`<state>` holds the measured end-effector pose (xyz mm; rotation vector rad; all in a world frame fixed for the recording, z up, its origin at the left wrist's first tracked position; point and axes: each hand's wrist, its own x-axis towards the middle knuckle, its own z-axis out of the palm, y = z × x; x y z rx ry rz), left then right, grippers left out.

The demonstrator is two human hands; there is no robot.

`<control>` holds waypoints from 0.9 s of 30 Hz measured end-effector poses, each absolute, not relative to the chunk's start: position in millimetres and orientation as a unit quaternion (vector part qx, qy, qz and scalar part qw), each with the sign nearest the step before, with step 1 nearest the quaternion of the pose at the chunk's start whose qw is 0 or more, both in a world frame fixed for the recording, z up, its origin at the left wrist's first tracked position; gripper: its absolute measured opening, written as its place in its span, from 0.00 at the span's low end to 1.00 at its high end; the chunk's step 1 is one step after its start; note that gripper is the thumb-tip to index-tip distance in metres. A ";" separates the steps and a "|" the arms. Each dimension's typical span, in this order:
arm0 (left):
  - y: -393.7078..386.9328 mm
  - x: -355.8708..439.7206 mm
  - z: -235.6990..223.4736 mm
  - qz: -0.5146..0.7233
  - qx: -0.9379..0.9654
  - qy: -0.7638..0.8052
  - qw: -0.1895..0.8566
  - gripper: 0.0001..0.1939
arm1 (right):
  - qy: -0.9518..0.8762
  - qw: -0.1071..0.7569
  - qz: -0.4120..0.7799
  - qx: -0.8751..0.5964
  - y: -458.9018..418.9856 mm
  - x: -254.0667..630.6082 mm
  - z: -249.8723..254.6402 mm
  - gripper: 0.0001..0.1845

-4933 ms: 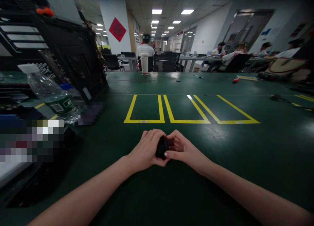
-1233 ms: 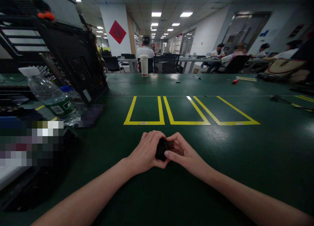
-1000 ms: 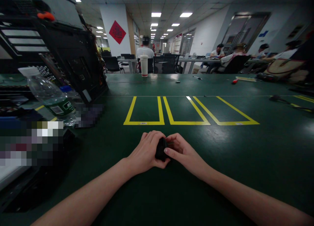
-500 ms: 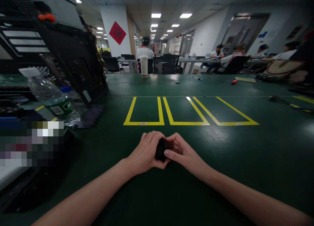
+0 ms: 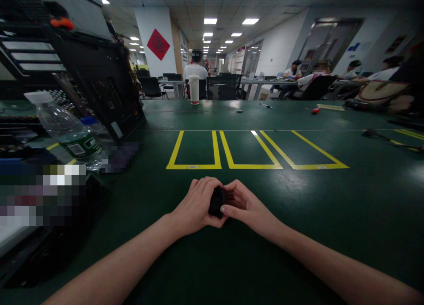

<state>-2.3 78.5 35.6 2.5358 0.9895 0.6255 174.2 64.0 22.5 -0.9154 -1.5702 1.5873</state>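
Note:
A small black box-shaped object is between my two hands, over the near middle of the green table. Its exact kind cannot be made out, as fingers cover much of it. My left hand wraps round its left side, fingers over the top and thumb below. From the right, my right hand grips the object's edge, its thumb on the near face and its fingers behind. Just beyond the hands, yellow tape marks out three open-ended boxes on the tabletop.
To the left stand a clear plastic bottle and a black computer case. A white cup is at the table's far edge. Farther right lie a pen, a red object and a black cable. Several people sit beyond.
Both hands keep their places around the black object. Its right edge has turned slightly, so a little more of its near face shows.

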 end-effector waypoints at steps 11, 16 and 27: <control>78.7 -2.0 35.1 0.223 0.895 0.347 0.168 0.25 | -0.594 0.360 0.598 -0.399 63.8 172.6 25.3 0.12; 78.7 -2.0 35.4 0.228 0.896 0.346 0.163 0.25 | -0.589 0.334 0.613 -0.406 65.0 173.9 25.8 0.13; 78.4 -2.8 35.4 0.220 0.897 0.345 0.167 0.25 | -0.594 0.370 0.621 -0.354 63.6 174.0 19.9 0.12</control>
